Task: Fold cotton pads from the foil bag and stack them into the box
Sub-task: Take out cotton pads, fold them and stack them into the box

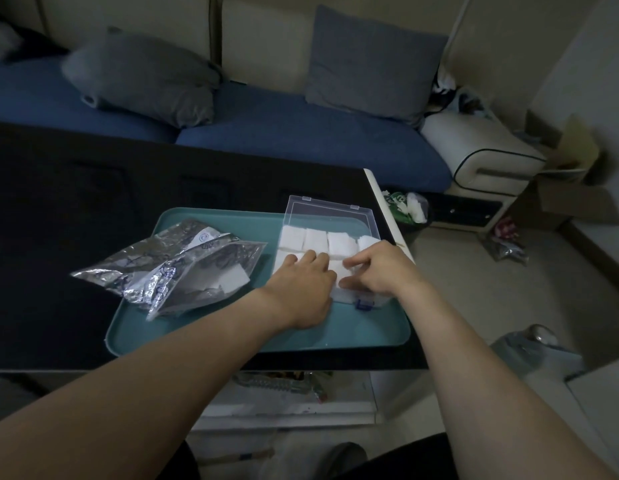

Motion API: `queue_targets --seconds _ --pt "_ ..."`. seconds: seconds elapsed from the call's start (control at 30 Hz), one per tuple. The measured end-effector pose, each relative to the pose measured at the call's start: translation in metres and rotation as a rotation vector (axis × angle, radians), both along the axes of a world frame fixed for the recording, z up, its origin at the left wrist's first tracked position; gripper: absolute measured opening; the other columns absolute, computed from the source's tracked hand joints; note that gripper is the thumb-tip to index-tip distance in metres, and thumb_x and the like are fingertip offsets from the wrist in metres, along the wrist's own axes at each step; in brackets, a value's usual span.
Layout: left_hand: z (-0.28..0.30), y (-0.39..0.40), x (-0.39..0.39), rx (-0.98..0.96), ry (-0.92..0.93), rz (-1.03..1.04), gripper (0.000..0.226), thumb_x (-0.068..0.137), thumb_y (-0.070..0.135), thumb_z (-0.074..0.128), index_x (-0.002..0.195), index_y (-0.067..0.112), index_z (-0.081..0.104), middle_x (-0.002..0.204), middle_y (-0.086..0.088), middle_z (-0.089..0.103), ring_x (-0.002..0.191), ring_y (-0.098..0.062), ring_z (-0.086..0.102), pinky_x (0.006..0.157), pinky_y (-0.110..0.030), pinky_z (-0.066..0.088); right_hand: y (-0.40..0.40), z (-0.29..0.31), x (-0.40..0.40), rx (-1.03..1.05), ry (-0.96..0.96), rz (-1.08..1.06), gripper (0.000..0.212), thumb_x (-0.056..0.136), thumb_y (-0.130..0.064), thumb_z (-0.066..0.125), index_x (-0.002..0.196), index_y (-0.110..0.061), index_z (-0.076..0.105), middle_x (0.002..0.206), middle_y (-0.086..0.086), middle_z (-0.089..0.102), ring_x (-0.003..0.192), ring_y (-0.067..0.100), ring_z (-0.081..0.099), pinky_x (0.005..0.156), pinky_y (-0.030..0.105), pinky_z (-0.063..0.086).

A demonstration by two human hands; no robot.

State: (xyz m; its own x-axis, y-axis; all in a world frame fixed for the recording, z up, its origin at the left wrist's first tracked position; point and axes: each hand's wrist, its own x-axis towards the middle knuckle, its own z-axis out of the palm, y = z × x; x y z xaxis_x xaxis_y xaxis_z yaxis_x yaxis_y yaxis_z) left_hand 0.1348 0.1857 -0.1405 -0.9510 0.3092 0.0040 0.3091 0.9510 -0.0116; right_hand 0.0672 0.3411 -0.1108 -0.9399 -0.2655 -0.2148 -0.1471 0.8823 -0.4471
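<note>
While both your hands sit in the box, note these:
Box: clear plastic box, lid open, on the right of the teal tray.
Pads: folded cotton pads fill the far row; near row mostly hidden under your hands.
Left hand: left hand lies flat, fingers straight, pressing the near-row pads.
Right hand: right hand has fingers curled at a pad in the near row; whether it is pinching, cannot tell.
Foil bag: foil bag lies open on the tray's left, well apart from your hands, white pads showing inside.
Handling: likely light, soft, springy; pinch at the folded edge, press down so folds hold.
</note>
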Motion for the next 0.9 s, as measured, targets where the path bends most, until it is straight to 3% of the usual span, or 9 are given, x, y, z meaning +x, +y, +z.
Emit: queue_targets --seconds 0.13,0.3,0.43,0.57,0.6,0.7,0.77,0.83,0.9 --pt "-0.003 0.0 0.0 0.04 -0.029 0.013 0.04 0.096 0.036 0.043 0.129 0.014 0.052 0.13 -0.01 0.043 0.123 -0.028 0.037 0.104 -0.047 0.035 -0.005 0.004 -0.004 0.104 0.014 0.075 0.044 0.075 -0.031 0.089 0.116 -0.021 0.076 0.113 -0.001 0.07 0.104 0.016 0.063 0.085 0.019 0.043" --pt "-0.003 -0.005 0.005 0.168 -0.027 0.009 0.043 0.096 0.037 0.045 0.134 0.017 0.049 0.131 -0.007 0.046 0.126 -0.027 0.039 0.111 -0.045 0.028 -0.013 0.003 -0.011 0.125 0.017 0.064 0.031 0.076 -0.024 0.089 0.105 -0.019 0.08 0.108 -0.005 0.074 0.095 0.01 0.064 0.086 0.023 0.051" --pt "0.012 -0.019 0.009 0.447 0.112 0.023 0.038 0.091 0.031 0.049 0.123 0.013 0.061 0.123 -0.008 0.059 0.119 -0.026 0.049 0.105 -0.04 0.038 -0.001 0.003 -0.011 -0.003 -0.014 0.045 0.044 0.069 -0.031 0.093 0.108 -0.018 0.078 0.103 -0.006 0.073 0.09 0.008 0.065 0.078 0.02 0.044" --pt "0.034 -0.043 0.014 0.608 0.317 0.122 0.018 0.088 0.016 0.058 0.099 0.01 0.071 0.097 -0.006 0.067 0.095 -0.024 0.058 0.086 -0.035 0.047 0.009 0.013 -0.006 -0.407 0.188 -0.089 0.004 0.081 -0.023 0.083 0.082 -0.02 0.081 0.069 -0.011 0.073 0.056 -0.004 0.063 0.064 0.019 0.049" --pt "0.038 -0.05 0.017 0.619 0.358 0.154 0.014 0.088 0.013 0.059 0.095 0.009 0.071 0.092 -0.005 0.066 0.091 -0.023 0.058 0.082 -0.033 0.047 0.008 0.016 -0.004 -0.494 0.262 -0.127 0.007 0.083 -0.021 0.08 0.077 -0.023 0.08 0.065 -0.011 0.072 0.055 -0.004 0.063 0.065 0.022 0.051" --pt "0.047 -0.07 0.025 0.601 0.437 0.245 0.01 0.089 0.015 0.061 0.093 0.01 0.069 0.087 -0.003 0.063 0.085 -0.022 0.056 0.078 -0.036 0.048 -0.01 0.026 0.007 -0.682 0.399 -0.189 0.022 0.087 -0.015 0.073 0.072 -0.03 0.072 0.061 -0.014 0.069 0.051 0.0 0.063 0.057 0.017 0.049" --pt "0.05 -0.086 0.031 0.537 0.388 0.327 0.02 0.089 0.025 0.063 0.104 0.013 0.065 0.096 -0.002 0.061 0.094 -0.022 0.055 0.083 -0.036 0.047 -0.035 0.03 0.017 -0.725 0.37 -0.14 0.014 0.091 -0.014 0.071 0.081 -0.024 0.073 0.069 -0.011 0.07 0.055 0.004 0.067 0.053 0.016 0.049" --pt "0.05 -0.102 0.038 0.415 0.268 0.423 0.043 0.087 0.041 0.065 0.12 0.015 0.057 0.111 -0.006 0.055 0.109 -0.025 0.049 0.093 -0.037 0.041 -0.066 0.025 0.029 -0.701 0.264 -0.031 0.006 0.091 -0.012 0.07 0.094 -0.016 0.074 0.082 -0.003 0.073 0.066 0.012 0.072 0.061 0.026 0.058" --pt "0.045 -0.119 0.043 0.302 0.149 0.53 0.062 0.084 0.053 0.066 0.13 0.015 0.05 0.123 -0.011 0.05 0.12 -0.031 0.043 0.099 -0.042 0.038 -0.095 0.015 0.041 -0.562 0.179 0.126 0.017 0.09 -0.015 0.07 0.107 -0.012 0.072 0.095 0.002 0.074 0.081 0.018 0.071 0.077 0.032 0.058"
